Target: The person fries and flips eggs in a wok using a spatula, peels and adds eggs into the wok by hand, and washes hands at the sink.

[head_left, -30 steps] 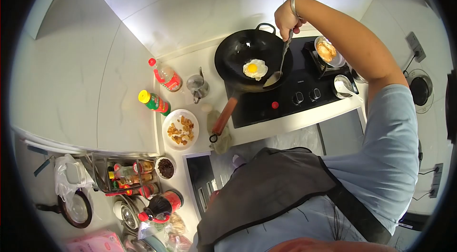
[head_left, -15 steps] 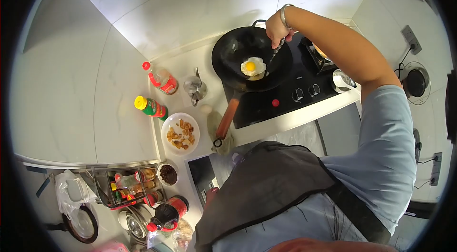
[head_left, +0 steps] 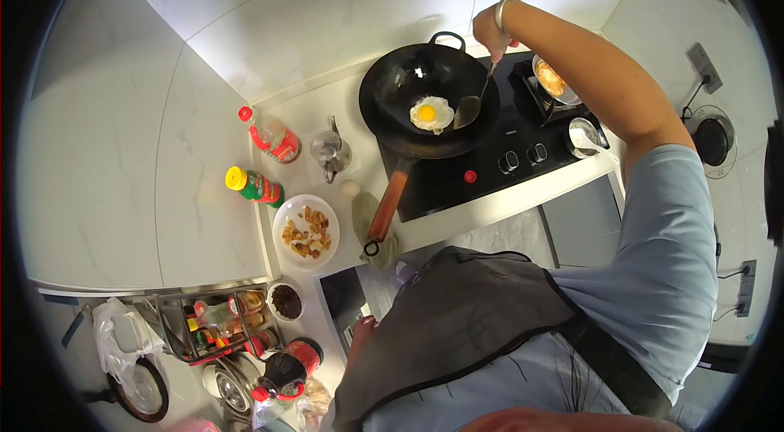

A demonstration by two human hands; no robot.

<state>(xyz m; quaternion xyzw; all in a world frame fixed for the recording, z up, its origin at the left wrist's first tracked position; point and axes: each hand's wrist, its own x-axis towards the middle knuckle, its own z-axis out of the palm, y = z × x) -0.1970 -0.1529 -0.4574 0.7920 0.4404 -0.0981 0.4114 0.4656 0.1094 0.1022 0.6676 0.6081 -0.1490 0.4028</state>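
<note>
My right hand [head_left: 495, 33], a silver bangle at its wrist, is closed round the handle of a metal spatula [head_left: 468, 112]. The spatula's blade is inside the black wok [head_left: 396, 89], just right of a fried egg [head_left: 431, 114] with a whole yellow yolk. The wok stands on the black stove [head_left: 433, 190], its wooden handle [head_left: 387, 207] pointing toward me. Only a small part of my left hand [head_left: 364, 326] shows beside the apron at the counter's edge; its fingers cannot be made out.
Left of the wok are a glass cruet [head_left: 331, 152], two bottles [head_left: 275, 140] [head_left: 260, 186], an egg [head_left: 349, 188] and a plate of browned pieces [head_left: 285, 248]. A bowl of fried food [head_left: 553, 79] and a ladle bowl [head_left: 582, 136] are at right. A condiment rack [head_left: 174, 331] stands lower left.
The spatula first slid left under the egg's edge, then drew back right, off the egg. My right hand moved left and down, then back right and up. The view shifted slightly.
</note>
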